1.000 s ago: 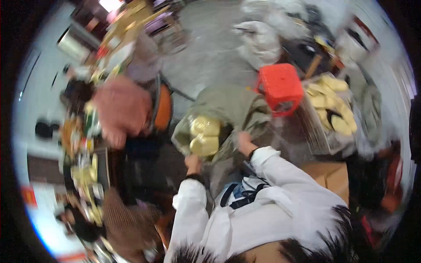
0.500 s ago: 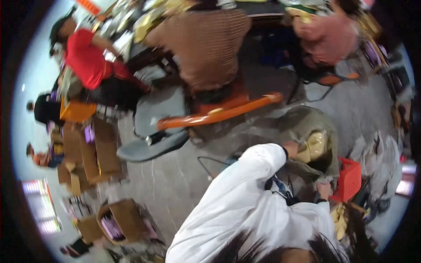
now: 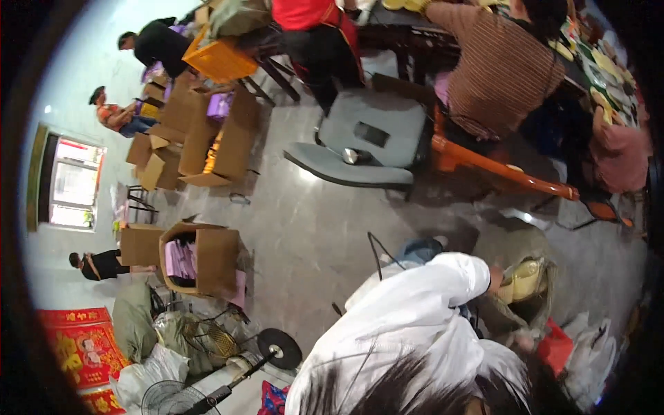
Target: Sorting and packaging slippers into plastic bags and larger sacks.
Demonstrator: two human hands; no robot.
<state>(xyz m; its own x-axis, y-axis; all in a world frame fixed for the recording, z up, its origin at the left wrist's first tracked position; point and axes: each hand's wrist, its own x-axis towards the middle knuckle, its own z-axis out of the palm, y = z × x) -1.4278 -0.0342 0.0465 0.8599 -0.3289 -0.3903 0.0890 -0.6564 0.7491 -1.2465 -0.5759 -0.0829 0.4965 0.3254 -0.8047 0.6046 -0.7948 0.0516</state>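
At the right, a grey-green sack stands on the floor with its mouth wide. Pale yellow padded pieces show inside it; I cannot make out their exact kind. My left hand, at the end of a white sleeve, closes on the sack's left rim beside the yellow pieces, its fingertips hidden. Closer to me, my right hand is at the sack's near rim, small and blurred, and looks closed on it. Dark hair covers part of the lower edge of the view.
A red plastic container and white plastic bags lie right of the sack. Beyond are an orange wooden chair rail and a grey chair. Cardboard boxes and a fan stand left. Several people work at tables.
The view has swung left, so the room's things appear farther right. Both hands remain at the sack's mouth. The fan and red posters now show at lower left.
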